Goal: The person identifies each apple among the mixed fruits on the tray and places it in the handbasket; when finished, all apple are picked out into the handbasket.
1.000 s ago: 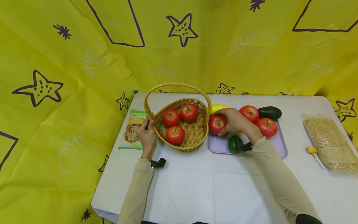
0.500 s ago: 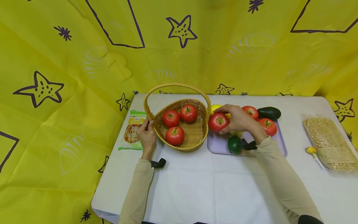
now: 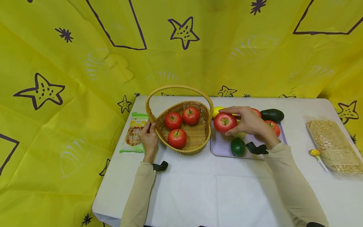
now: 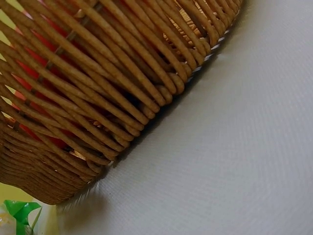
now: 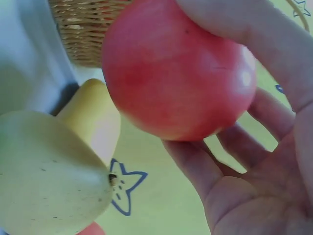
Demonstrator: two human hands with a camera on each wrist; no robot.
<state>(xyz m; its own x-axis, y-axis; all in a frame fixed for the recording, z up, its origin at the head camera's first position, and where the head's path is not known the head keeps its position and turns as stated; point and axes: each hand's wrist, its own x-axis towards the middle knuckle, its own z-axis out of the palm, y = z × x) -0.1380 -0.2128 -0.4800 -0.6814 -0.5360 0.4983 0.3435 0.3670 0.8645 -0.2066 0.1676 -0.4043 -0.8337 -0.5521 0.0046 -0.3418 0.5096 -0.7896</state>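
My right hand (image 3: 249, 122) grips a red apple (image 3: 225, 123), thumb and fingers around its sides; it is raised over the left part of a lilac tray (image 3: 222, 150). In the right wrist view the apple (image 5: 178, 73) sits between thumb and fingers, with a pale yellow-green fruit (image 5: 49, 171) nearby. My left hand (image 3: 148, 138) holds the left rim of a wicker basket (image 3: 199, 135) at the foot of its tall handle. Inside the basket lie three red apples (image 3: 177, 138). The left wrist view shows the basket's woven side (image 4: 98, 83), but not the hand.
On the tray are a dark green round fruit (image 3: 238, 147), a yellow fruit (image 3: 217, 111), more red apples (image 3: 273, 127) and a blackish-green oval one (image 3: 273, 115). A green-edged food packet (image 3: 133, 135) lies left; a lollipop (image 3: 315, 153) and a bag of grains (image 3: 334, 145) lie right.
My right hand has lifted the red apple from the tray's left end and shifted slightly right with it. My left hand keeps its hold on the basket.
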